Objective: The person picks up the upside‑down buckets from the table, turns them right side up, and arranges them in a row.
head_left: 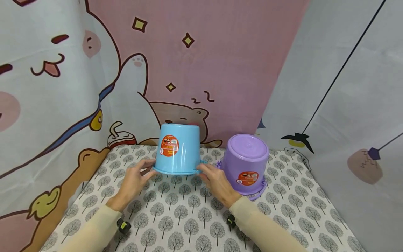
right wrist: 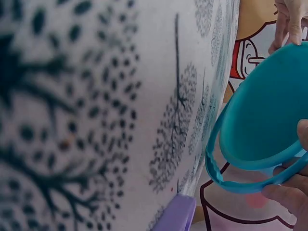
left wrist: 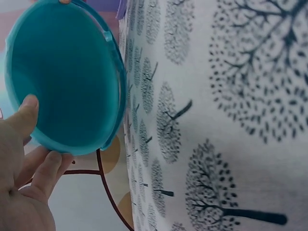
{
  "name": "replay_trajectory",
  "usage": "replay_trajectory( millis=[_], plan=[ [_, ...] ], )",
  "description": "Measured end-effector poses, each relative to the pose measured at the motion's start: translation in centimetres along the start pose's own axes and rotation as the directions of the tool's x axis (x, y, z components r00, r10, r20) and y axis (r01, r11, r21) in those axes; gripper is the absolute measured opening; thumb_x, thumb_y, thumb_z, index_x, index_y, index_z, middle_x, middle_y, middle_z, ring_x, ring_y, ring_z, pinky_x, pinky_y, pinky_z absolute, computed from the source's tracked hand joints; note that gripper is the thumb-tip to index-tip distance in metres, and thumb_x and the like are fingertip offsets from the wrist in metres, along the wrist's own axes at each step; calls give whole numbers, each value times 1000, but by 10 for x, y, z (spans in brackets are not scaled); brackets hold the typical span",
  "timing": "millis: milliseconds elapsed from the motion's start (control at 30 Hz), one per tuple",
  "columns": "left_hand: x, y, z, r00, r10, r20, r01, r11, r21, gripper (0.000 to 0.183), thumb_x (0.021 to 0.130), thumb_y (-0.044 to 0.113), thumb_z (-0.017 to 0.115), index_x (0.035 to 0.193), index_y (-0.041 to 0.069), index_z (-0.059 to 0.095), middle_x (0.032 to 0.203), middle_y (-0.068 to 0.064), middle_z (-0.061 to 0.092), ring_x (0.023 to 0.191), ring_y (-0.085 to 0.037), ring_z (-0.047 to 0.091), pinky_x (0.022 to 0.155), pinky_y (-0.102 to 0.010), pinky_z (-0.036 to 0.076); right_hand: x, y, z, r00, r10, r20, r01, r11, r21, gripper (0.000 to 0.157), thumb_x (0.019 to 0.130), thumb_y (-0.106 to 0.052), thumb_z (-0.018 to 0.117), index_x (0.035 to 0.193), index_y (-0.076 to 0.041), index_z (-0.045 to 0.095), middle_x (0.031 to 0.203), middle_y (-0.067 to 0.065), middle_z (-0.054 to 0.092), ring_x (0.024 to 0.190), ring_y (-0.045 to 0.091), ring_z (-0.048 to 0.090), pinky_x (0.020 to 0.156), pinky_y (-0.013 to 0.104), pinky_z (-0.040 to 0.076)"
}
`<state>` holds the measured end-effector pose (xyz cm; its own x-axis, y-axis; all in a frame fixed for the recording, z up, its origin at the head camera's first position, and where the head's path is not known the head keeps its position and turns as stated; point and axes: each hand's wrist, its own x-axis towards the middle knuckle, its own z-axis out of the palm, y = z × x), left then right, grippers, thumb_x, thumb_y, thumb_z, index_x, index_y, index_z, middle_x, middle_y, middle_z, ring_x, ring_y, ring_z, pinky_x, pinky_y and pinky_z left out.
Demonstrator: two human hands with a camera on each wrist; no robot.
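Blue bucket (head_left: 185, 150) upside down, mid-counter, in both hands. Tilted, near rim raised off the counter (head_left: 189, 224), mouth angled down toward the person; both wrist views look into it and show only its own plastic wall. Left hand (head_left: 136, 178) grasps the rim, thumb over the inner side, other fingers outside. Right hand (head_left: 217, 182) pinches the opposite side by the rim, fingers also at the blue handle (right wrist: 240, 186), which hangs loose below the mouth. Round orange label (head_left: 169, 146) on the bucket's side.

Purple bucket (head_left: 242, 161) just right of the right hand, inverted on the counter, base up; inside hidden. Red label (head_left: 248, 178) on its front, handle lying at its rim.

Counter covered in white cloth with grey tree print. Behind: cartoon-animal backdrop (head_left: 236, 70), pink middle, pale sides. Cream sleeves (head_left: 264, 224), dark wrist devices (head_left: 124, 226).
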<state>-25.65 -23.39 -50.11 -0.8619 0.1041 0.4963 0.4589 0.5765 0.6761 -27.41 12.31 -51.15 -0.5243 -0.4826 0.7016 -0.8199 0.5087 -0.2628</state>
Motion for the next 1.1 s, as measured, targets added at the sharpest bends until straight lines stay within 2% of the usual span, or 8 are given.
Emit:
replay_trajectory(
  millis=[200,300,467,533,733,900,1033,1100],
  plan=[
    [3,8,-2,992,64,-107,-64,998,6,28,93,-7,93,116,-1,79,132,-26,85,118,-48,86,99,-41,71,2,-1,-5,998,-36,-44,36,999,-1,41,99,3,88,135,-11,75,116,13,88,95,23,90,86,23,74],
    [5,12,-5,986,91,-137,-93,996,-6,25,94,-10,90,114,0,80,132,-26,85,116,-48,87,97,-34,71,6,-3,-11,996,-50,-71,49,999,-17,41,98,5,87,135,-10,75,115,12,87,94,24,89,86,25,74],
    [12,23,-9,971,140,-193,-150,988,-37,21,94,-9,90,112,-2,81,130,-25,86,110,-48,88,96,-16,66,17,-8,-26,993,-36,-112,34,999,-22,35,101,3,86,133,-10,78,120,9,83,97,24,87,89,26,74],
    [16,28,-11,965,155,-212,-168,985,-49,20,94,-9,89,112,-3,82,127,-26,86,107,-49,88,95,-13,65,22,-10,-31,992,-31,-125,29,999,-25,32,102,2,86,131,-9,79,119,8,82,97,23,87,89,25,74],
    [22,36,-13,947,189,-260,-209,977,-53,22,94,-11,89,114,-3,84,121,-23,88,102,-46,89,92,-15,67,30,-13,-42,986,-42,-159,37,999,-33,33,97,3,91,126,-9,80,114,7,81,91,21,84,82,21,72],
    [23,39,-13,936,201,-288,-223,974,-45,24,94,-12,89,114,-1,86,117,-19,89,103,-34,90,94,-18,68,31,-14,-47,984,-34,-172,33,999,-10,34,97,2,91,127,-9,80,113,7,81,91,19,83,83,23,73],
    [22,41,-14,923,235,-305,-247,969,1,27,94,-11,90,117,2,87,117,-17,90,102,-30,90,94,-16,68,30,-14,-51,985,13,-170,0,997,75,28,101,-2,89,127,-7,80,114,8,83,96,21,85,89,20,72],
    [22,42,-14,915,254,-313,-260,965,23,29,94,-10,90,120,4,88,117,-16,90,103,-23,89,93,-16,68,30,-15,-53,985,40,-167,-19,992,126,27,102,-2,88,127,-5,80,114,10,84,97,22,86,90,18,71]
  ],
)
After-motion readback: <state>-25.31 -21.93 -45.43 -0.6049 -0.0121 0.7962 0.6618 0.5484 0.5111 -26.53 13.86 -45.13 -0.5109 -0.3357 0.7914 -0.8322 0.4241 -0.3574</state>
